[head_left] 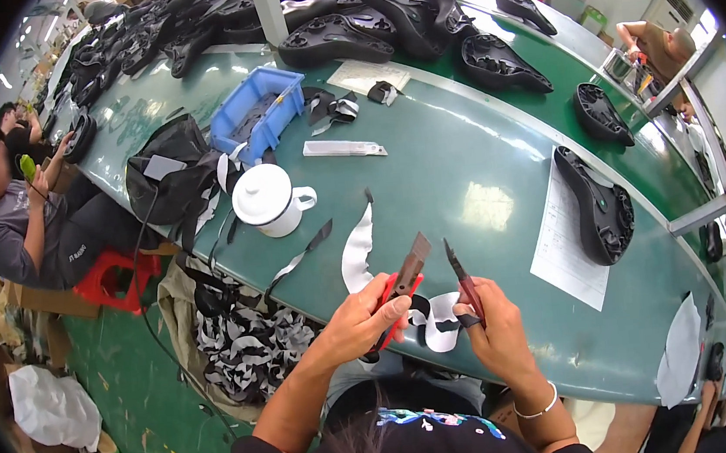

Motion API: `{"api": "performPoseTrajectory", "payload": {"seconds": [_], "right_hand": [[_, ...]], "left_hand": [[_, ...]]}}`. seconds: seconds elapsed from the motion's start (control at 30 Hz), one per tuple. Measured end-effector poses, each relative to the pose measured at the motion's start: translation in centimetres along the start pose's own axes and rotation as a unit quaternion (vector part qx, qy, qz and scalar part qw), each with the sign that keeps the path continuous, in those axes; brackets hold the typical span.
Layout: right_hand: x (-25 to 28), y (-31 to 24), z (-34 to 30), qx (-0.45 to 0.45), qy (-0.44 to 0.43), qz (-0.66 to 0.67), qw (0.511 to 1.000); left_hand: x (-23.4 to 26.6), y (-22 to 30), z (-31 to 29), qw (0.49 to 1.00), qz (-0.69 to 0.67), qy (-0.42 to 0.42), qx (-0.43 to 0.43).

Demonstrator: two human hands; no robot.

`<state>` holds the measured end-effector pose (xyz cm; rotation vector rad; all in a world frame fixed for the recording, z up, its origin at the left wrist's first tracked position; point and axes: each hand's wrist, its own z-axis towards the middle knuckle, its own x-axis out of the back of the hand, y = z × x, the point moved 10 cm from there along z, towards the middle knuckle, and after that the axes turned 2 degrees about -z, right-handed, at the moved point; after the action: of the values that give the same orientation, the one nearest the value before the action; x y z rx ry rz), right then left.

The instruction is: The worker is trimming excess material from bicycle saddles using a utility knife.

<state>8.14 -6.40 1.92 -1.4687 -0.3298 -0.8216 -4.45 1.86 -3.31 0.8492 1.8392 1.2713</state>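
Note:
My left hand (360,318) grips a red-handled utility knife (405,282) with its grey blade pointing up. My right hand (495,327) holds a slim dark pointed tool (462,276), tip upward, just right of the knife. Both hands hover at the near edge of the green table (461,156). Under them lies a curved white cut-out piece (439,322), and a second white curved strip (357,251) lies just behind on the table.
A white lidded mug (269,201), a blue bin (257,111), a black bag (172,170) and a paper sheet (568,246) sit on the table. Black saddle-shaped shells (599,204) line the far side. A seated person (25,215) is at left. Scraps (247,342) pile below.

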Motion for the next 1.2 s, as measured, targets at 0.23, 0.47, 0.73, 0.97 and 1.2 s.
{"api": "performPoseTrajectory", "payload": {"seconds": [0.23,0.47,0.73,0.97,1.2], "right_hand": [[-0.3,-3.2,0.0,0.095,0.033,-0.133,0.986],[-0.7,-2.9,0.1,0.051,0.021,-0.139,0.989],[-0.8,-4.1,0.5,0.104,0.015,-0.159,0.982],[-1.8,-2.6,0.5,0.050,-0.034,-0.138,0.989],[-6.3,1.3,0.4,-0.211,-0.217,0.397,0.867]], "left_hand": [[0.9,0.7,-0.7,0.999,0.042,0.015,-0.006],[1.3,0.7,-1.0,0.998,0.060,0.034,-0.003],[1.7,0.3,-1.2,0.998,0.053,0.025,0.011],[2.2,0.0,-0.7,0.999,0.046,0.022,0.006],[3.1,-0.8,0.0,0.993,-0.116,-0.036,-0.006]]}}
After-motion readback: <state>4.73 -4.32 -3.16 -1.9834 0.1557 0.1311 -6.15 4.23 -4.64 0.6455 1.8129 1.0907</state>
